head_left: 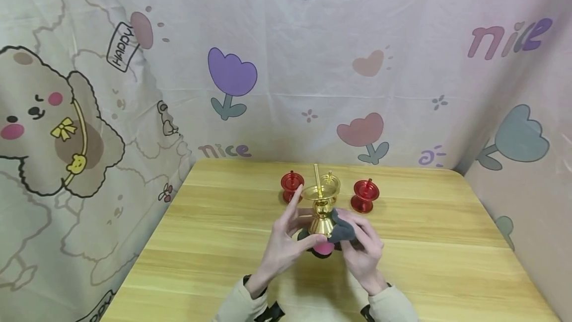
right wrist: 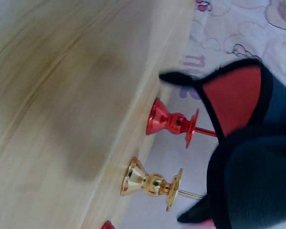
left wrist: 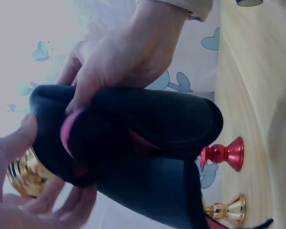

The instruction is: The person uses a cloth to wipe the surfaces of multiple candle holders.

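Observation:
A shiny gold candlestick point(head_left: 321, 225) with a dish and a thin upright spike stands slightly tilted between the two hands, above the table. My left hand point(head_left: 283, 245) holds it at the left, thumb near the base and one finger pointing up beside the dish. My right hand point(head_left: 364, 250) grips a dark grey cloth point(head_left: 343, 231) with black edging and a pink inner side, against the candlestick's base. In the left wrist view the folded cloth point(left wrist: 152, 114) covers most of the candlestick, leaving gold point(left wrist: 26, 179) at the left. The right wrist view shows cloth point(right wrist: 257, 176) but no fingers.
Behind the hands on the wooden table point(head_left: 214, 232) stand a red candlestick point(head_left: 292, 183) at left, another gold one point(head_left: 332, 183) partly hidden in the middle, and a second red one point(head_left: 365, 194) at right. A printed curtain point(head_left: 286, 63) hangs around the table.

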`<state>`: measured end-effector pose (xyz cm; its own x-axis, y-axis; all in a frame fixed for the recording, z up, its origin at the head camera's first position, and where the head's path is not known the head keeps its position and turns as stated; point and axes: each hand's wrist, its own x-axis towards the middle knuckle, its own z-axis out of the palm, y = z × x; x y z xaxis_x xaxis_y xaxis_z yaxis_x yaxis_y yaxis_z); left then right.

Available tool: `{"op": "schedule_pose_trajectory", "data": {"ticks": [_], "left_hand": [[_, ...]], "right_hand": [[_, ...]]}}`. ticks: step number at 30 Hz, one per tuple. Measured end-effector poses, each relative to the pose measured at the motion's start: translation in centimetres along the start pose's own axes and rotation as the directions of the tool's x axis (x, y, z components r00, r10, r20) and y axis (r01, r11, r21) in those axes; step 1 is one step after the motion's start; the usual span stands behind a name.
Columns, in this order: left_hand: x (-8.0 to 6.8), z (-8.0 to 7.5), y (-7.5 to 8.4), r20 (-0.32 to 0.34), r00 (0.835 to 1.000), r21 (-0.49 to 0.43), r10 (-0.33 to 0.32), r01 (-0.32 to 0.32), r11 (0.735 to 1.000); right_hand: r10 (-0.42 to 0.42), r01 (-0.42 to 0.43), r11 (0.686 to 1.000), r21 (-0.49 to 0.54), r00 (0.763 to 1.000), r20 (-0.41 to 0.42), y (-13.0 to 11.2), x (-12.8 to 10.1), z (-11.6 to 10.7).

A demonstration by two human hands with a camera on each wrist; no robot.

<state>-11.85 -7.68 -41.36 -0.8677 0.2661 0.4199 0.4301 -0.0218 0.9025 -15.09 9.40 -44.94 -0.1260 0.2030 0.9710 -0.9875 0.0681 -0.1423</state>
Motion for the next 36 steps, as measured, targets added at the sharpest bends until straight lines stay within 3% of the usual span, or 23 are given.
{"op": "schedule_pose_trajectory", "data": {"ticks": [3, 6, 9, 13, 16, 19, 21, 23, 26, 28, 32, 36], "left_hand": [[0.4, -0.7, -0.4, 0.072, 0.997, -0.075, 0.000, 0.006, 0.997], [0.6, -1.1, -0.2, 0.134, 0.990, -0.088, -0.047, 0.060, 0.994], [0.7, -0.9, 0.5, 0.128, 0.985, 0.000, -0.119, 0.120, 0.993], [0.6, -0.3, 1.1, 0.040, 0.983, 0.116, -0.178, 0.172, 0.978], [0.6, -0.3, 1.1, 0.008, 0.988, 0.109, -0.155, 0.154, 0.982], [0.7, -0.7, 0.8, 0.043, 0.993, 0.048, -0.109, 0.107, 0.993], [0.7, -1.1, 0.5, 0.084, 0.993, 0.010, -0.081, 0.080, 0.997], [0.8, -1.5, 0.2, 0.129, 0.990, -0.038, -0.059, 0.064, 0.997], [1.0, -1.8, -0.3, 0.172, 0.983, -0.109, -0.068, 0.088, 0.990], [1.1, -1.8, -0.5, 0.188, 0.978, -0.140, -0.086, 0.114, 0.984], [1.2, -1.4, -0.3, 0.174, 0.974, -0.083, -0.142, 0.158, 0.984], [1.0, -0.9, 0.3, 0.075, 0.983, 0.023, -0.170, 0.168, 0.985]], "right_hand": [[0.137, -0.136, 0.986, 0.092, 0.991, -0.005, 0.3, -0.8, -0.5], [0.198, -0.195, 0.975, 0.103, 0.980, -0.019, 0.4, -1.1, -0.6], [0.141, -0.139, 0.989, 0.039, 0.989, -0.039, 0.2, -0.5, -0.4], [0.010, -0.010, 0.999, -0.037, 1.000, -0.015, -0.3, 0.6, 0.1], [-0.074, 0.074, 0.996, -0.046, 0.997, 0.012, -0.4, 1.0, 0.4], [-0.092, 0.093, 0.995, -0.021, 0.996, 0.018, -0.2, 1.0, 0.4], [-0.045, 0.045, 0.999, 0.024, 0.999, 0.022, 0.0, 0.7, 0.2], [0.052, -0.054, 0.996, 0.077, 0.998, 0.026, 0.1, 0.3, -0.1], [0.206, -0.208, 0.969, 0.136, 0.978, 0.029, 0.3, -0.3, -0.5], [0.255, -0.257, 0.959, 0.122, 0.966, 0.028, 0.4, -0.6, -0.6], [0.167, -0.168, 0.986, 0.015, 0.986, 0.015, 0.5, -0.4, -0.5], [0.042, -0.042, 0.996, -0.077, 0.999, 0.007, 0.3, 0.2, -0.2]]}}
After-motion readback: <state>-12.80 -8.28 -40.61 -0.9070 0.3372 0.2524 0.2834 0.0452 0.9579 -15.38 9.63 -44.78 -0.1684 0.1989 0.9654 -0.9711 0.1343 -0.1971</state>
